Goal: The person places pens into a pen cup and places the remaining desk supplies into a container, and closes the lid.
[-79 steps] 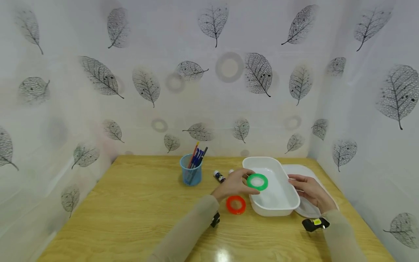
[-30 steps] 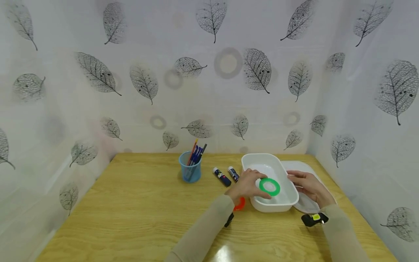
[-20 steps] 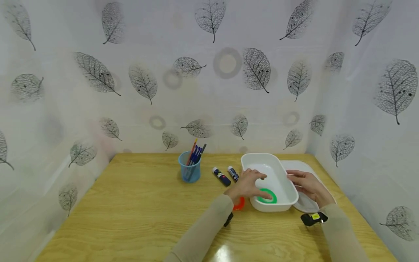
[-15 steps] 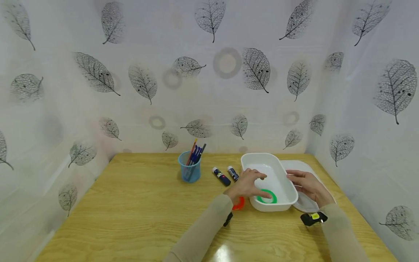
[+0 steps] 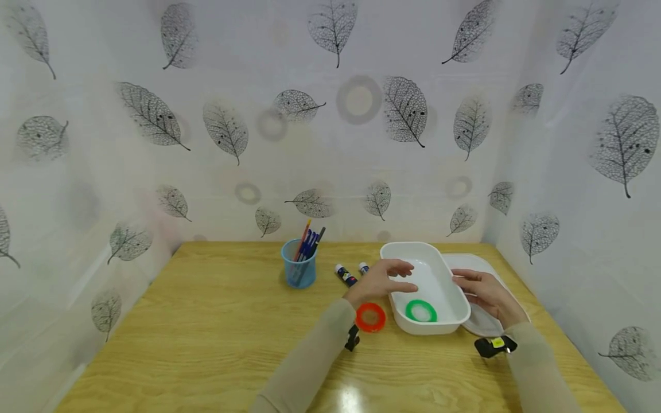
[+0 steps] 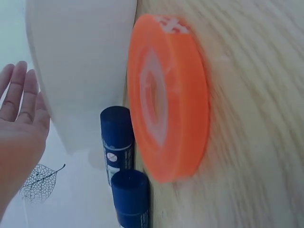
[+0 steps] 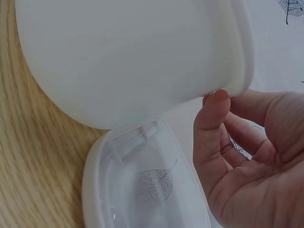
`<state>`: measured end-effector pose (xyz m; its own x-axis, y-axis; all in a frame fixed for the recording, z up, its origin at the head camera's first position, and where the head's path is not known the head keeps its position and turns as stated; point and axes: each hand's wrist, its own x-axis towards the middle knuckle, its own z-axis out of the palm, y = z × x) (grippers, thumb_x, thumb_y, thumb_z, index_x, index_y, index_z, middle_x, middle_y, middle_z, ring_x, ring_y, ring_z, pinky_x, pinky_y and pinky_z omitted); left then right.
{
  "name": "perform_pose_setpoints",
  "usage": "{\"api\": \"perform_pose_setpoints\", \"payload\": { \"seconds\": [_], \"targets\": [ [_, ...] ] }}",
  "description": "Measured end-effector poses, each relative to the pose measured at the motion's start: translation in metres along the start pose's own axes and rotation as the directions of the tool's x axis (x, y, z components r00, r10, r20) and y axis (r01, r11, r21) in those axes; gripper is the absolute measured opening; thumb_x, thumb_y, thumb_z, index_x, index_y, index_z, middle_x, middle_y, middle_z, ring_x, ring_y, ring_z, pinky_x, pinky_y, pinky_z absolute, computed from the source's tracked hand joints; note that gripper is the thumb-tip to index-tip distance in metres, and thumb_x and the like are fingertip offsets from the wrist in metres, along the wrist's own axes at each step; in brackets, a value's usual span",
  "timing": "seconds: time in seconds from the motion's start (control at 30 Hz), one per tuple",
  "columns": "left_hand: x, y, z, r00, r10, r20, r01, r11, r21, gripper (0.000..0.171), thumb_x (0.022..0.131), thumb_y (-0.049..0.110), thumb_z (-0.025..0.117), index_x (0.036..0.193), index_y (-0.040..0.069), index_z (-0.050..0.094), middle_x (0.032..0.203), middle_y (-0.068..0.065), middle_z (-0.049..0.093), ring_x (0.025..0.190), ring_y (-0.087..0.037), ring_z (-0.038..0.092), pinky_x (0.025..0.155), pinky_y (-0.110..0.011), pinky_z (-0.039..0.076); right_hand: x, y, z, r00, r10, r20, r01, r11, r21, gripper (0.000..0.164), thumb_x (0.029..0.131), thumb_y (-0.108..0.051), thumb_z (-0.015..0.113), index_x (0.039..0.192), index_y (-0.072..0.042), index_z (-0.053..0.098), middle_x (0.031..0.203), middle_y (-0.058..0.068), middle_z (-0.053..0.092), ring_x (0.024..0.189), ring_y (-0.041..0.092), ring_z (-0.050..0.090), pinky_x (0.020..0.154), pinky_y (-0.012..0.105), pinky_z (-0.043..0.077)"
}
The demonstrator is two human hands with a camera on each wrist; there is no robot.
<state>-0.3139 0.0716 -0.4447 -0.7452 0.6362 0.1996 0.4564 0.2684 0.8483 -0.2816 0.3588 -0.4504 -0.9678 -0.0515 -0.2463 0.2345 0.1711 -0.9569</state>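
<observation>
A white plastic box has a roll of green tape lying flat in its near end. Over the box's left side hovers my left hand, fingers spread from the thumb and nothing between them. Just below that wrist, a roll of orange-red tape lies on the table. My right hand grips the box's right rim; the right wrist view shows a thumb and finger against the edge. Two dark blue glue sticks lie left of the box, partly behind my left hand.
A pale lid lies to the right of the box, partly beneath the right hand. A blue pen cup with several pens and a pencil stands further left on the wooden table. A leaf-patterned curtain surrounds the table.
My left hand carried the green tape over the box and let it go inside. Since then it has risen slightly and drawn back left, uncovering the orange-red tape. The right hand has stayed put.
</observation>
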Motion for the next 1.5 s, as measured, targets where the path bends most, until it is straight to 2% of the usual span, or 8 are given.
{"api": "perform_pose_setpoints", "payload": {
  "seconds": [0.2, 0.5, 0.8, 0.97, 1.07, 1.2, 1.4, 1.5],
  "targets": [
    [-0.007, 0.001, -0.008, 1.000, 0.004, -0.010, -0.005, 0.996, -0.090, 0.045, 0.073, 0.039, 0.074, 0.111, 0.018, 0.062, 0.112, -0.004, 0.061, 0.103, -0.021, 0.054, 0.089, -0.027, 0.043, -0.001, -0.001, 0.000, 1.000, -0.001, -0.001, 0.001, 1.000, -0.003, 0.061, 0.088, -0.026, 0.060, 0.137, 0.002, 0.035, 0.105, -0.004, 0.059, 0.089, 0.012, 0.060, 0.079, 0.032, 0.051],
    [-0.021, -0.007, -0.016, 1.000, -0.002, -0.002, 0.002, 0.988, -0.153, 0.039, 0.075, 0.031, 0.074, 0.108, 0.014, 0.063, 0.111, -0.011, 0.060, 0.091, -0.011, 0.057, 0.079, -0.022, 0.047, 0.000, 0.000, 0.001, 1.000, 0.006, -0.009, -0.006, 1.000, -0.004, 0.064, 0.087, -0.026, 0.061, 0.137, 0.003, 0.033, 0.109, 0.000, 0.059, 0.089, 0.012, 0.061, 0.078, 0.033, 0.051],
    [-0.035, -0.012, -0.031, 0.999, 0.028, 0.042, -0.020, 0.981, -0.191, 0.036, 0.075, 0.020, 0.074, 0.108, 0.013, 0.063, 0.113, -0.015, 0.058, 0.096, -0.025, 0.057, 0.083, -0.029, 0.047, 0.000, 0.000, 0.002, 1.000, 0.002, -0.007, -0.002, 1.000, -0.008, 0.066, 0.086, -0.029, 0.062, 0.137, 0.002, 0.033, 0.109, -0.001, 0.059, 0.089, 0.012, 0.060, 0.078, 0.033, 0.051],
    [-0.040, -0.018, -0.037, 0.998, 0.044, 0.053, -0.034, 0.984, -0.175, 0.040, 0.075, 0.019, 0.075, 0.112, 0.014, 0.060, 0.114, -0.008, 0.059, 0.103, -0.028, 0.055, 0.084, -0.031, 0.048, 0.000, 0.000, 0.003, 1.000, 0.007, -0.012, -0.007, 0.999, -0.032, 0.066, 0.087, -0.030, 0.061, 0.138, 0.001, 0.033, 0.115, 0.003, 0.056, 0.090, 0.011, 0.060, 0.079, 0.033, 0.051],
    [-0.044, -0.022, -0.040, 0.995, 0.048, 0.090, -0.033, 0.986, -0.161, 0.041, 0.076, 0.015, 0.074, 0.114, 0.012, 0.059, 0.112, -0.005, 0.060, 0.105, -0.031, 0.054, 0.084, -0.035, 0.048, 0.001, 0.000, 0.003, 1.000, 0.005, -0.014, -0.005, 1.000, -0.017, 0.066, 0.086, -0.029, 0.062, 0.137, 0.001, 0.034, 0.113, 0.003, 0.058, 0.089, 0.012, 0.060, 0.078, 0.033, 0.051],
    [-0.051, -0.024, -0.044, 0.981, 0.046, 0.188, -0.014, 0.986, -0.167, 0.046, 0.076, 0.008, 0.073, 0.119, 0.007, 0.056, 0.116, -0.012, 0.058, 0.109, -0.033, 0.051, 0.087, -0.041, 0.046, 0.001, 0.000, 0.002, 1.000, -0.001, -0.006, 0.001, 1.000, -0.004, 0.066, 0.086, -0.029, 0.062, 0.137, 0.002, 0.034, 0.108, -0.001, 0.059, 0.088, 0.012, 0.061, 0.077, 0.033, 0.051],
    [-0.058, -0.030, -0.049, 0.948, 0.021, 0.318, 0.021, 0.991, -0.129, 0.060, 0.074, 0.010, 0.075, 0.127, -0.001, 0.048, 0.126, -0.015, 0.052, 0.115, -0.027, 0.049, 0.086, -0.031, 0.047, 0.001, 0.001, 0.001, 1.000, -0.015, -0.002, 0.015, 1.000, -0.004, 0.065, 0.086, -0.028, 0.062, 0.136, 0.003, 0.034, 0.105, -0.002, 0.061, 0.088, 0.012, 0.061, 0.077, 0.032, 0.052],
    [-0.061, -0.032, -0.052, 0.934, -0.006, 0.358, 0.046, 0.994, -0.103, 0.063, 0.074, 0.010, 0.075, 0.129, -0.001, 0.046, 0.127, -0.013, 0.051, 0.116, -0.023, 0.048, 0.089, -0.031, 0.045, 0.001, 0.002, 0.000, 1.000, -0.015, 0.000, 0.015, 1.000, 0.004, 0.065, 0.086, -0.027, 0.062, 0.136, 0.003, 0.035, 0.104, -0.002, 0.061, 0.088, 0.012, 0.061, 0.076, 0.032, 0.052]
  ]
}}
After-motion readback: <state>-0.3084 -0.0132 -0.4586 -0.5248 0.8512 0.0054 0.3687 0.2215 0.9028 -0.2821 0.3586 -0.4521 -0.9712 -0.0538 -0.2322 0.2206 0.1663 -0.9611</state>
